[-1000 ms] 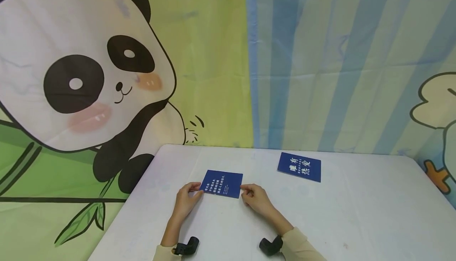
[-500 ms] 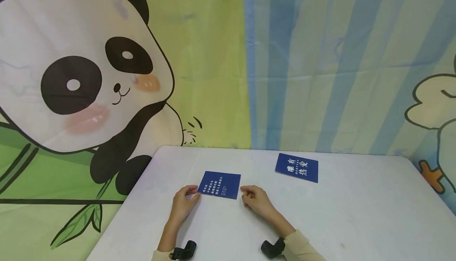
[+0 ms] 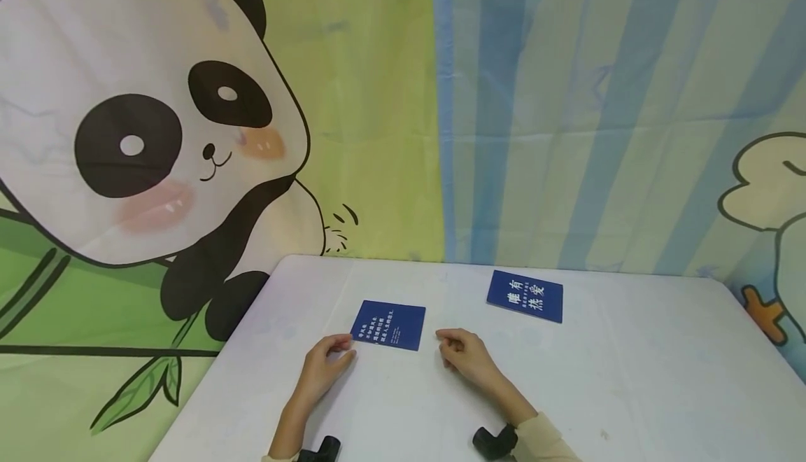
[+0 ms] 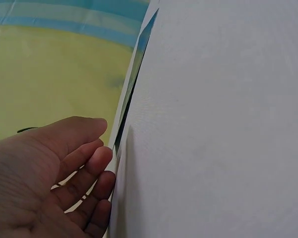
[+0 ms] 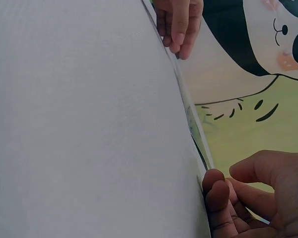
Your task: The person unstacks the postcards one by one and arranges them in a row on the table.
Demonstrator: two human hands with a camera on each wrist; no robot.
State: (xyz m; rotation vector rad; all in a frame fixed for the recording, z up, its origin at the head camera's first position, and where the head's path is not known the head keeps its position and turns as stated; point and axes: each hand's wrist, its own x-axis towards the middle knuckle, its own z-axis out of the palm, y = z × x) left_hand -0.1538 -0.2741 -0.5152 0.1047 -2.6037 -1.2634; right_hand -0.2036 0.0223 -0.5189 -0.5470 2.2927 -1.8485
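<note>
One blue card (image 3: 388, 325), printed with several lines of white writing, lay on the white surface (image 3: 604, 378). At its eight o'clock the left grip (image 3: 322, 371) was relaxed, thumb and fingers gently bent, holding nothing; a fingertip reached the card's eight o'clock corner, though whether it touched could not be told. At the card's four o'clock the right grip (image 3: 471, 362) was loosely curled, held nothing and stood just apart from the card's edge. A second blue card (image 3: 525, 297) with larger white characters lay well apart, at about two o'clock from the first. Behind, the backdrop (image 3: 378, 133) showed a panda (image 3: 157, 133) at ten o'clock and blue stripes (image 3: 497, 133) at one.
</note>
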